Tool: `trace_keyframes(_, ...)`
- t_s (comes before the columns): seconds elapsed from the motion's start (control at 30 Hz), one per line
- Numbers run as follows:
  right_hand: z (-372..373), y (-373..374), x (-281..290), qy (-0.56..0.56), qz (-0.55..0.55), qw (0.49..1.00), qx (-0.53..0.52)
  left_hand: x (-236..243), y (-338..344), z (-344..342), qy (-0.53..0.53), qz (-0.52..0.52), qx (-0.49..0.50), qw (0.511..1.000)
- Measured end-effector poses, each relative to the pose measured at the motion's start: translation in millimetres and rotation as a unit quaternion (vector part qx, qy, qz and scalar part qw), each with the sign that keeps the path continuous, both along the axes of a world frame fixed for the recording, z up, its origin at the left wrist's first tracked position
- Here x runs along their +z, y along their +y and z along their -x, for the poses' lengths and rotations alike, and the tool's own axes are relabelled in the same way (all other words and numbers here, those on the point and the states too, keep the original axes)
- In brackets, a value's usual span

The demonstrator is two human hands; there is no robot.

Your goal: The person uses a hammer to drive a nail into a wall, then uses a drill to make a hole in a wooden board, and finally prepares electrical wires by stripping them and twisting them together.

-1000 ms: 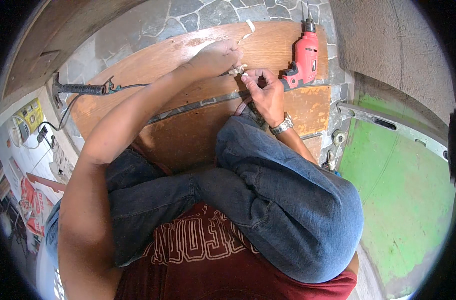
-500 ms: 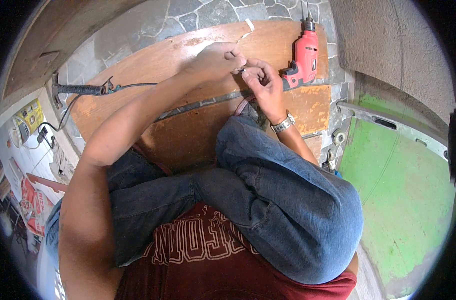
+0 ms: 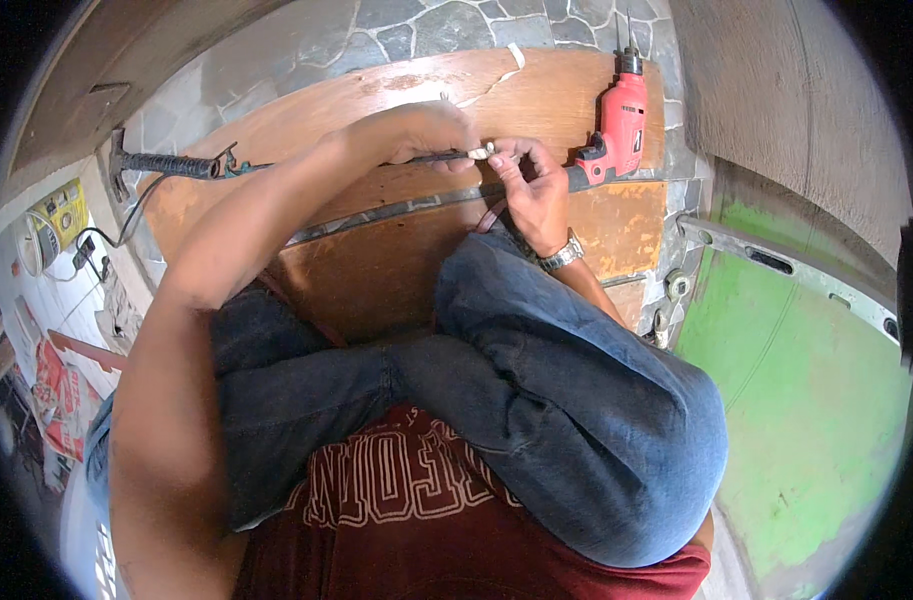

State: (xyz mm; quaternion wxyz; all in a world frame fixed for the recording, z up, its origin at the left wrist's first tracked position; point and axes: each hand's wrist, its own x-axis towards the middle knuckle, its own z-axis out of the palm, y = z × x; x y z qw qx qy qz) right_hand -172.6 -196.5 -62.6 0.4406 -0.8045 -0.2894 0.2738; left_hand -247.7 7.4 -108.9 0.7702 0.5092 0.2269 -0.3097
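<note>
A thin dark cable (image 3: pixel 416 158) runs in from the left to my two hands, over the brown wooden board (image 3: pixel 306 130). Around it at my fingertips sits a small whitish wrap (image 3: pixel 481 153), which looks like tape. My left hand (image 3: pixel 431 130), slightly blurred, is closed at the wrap's left side. Just right of it, my right hand (image 3: pixel 536 190) pinches the cable with thumb and fingers; a watch is on that wrist. A thin white strip (image 3: pixel 516 58) trails across the board behind my hands. How the cable continues under my right hand is hidden.
A red power drill (image 3: pixel 626 120) with a long bit lies to the right. On the left rests a dark-handled tool (image 3: pixel 171 163) with a T-shaped metal end. A metal level (image 3: pixel 776 262) lies on the green panel (image 3: pixel 776 400). Stone paving (image 3: pixel 446 30) borders the board.
My left hand has drawn back slightly left and lower, and the whitish wrap on the cable now shows between my hands. The view has shifted a little.
</note>
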Motion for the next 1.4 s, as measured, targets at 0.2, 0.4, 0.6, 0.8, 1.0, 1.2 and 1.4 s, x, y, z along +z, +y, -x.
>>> trace_keyframes(0.2,-9,6,-6,0.056,0.055,0.995,0.059,-32,-9,9,-0.058,-0.166,-0.016,0.984)
trace_keyframes(0.4,-30,-1,-11,0.289,-0.004,0.957,0.026,49,-48,51,-0.201,-0.385,0.146,0.889)
trace_keyframes(0.6,-33,8,-7,0.362,-0.010,0.932,-0.004,26,-103,64,-0.076,0.081,0.353,0.929)
trace_keyframes(0.8,-32,7,1,0.368,-0.019,0.930,-0.014,15,-97,36,-0.042,0.013,0.360,0.932)
trace_keyframes(1.0,-30,-3,-13,0.237,-0.011,0.969,0.064,50,-88,48,0.015,-0.001,0.289,0.957)
trace_keyframes(1.2,-25,1,-2,0.135,0.033,0.986,0.091,23,-22,25,-0.150,-0.438,0.098,0.881)
trace_keyframes(1.4,-23,-2,-5,0.158,0.015,0.985,0.075,5,3,2,-0.139,-0.410,-0.052,0.900)
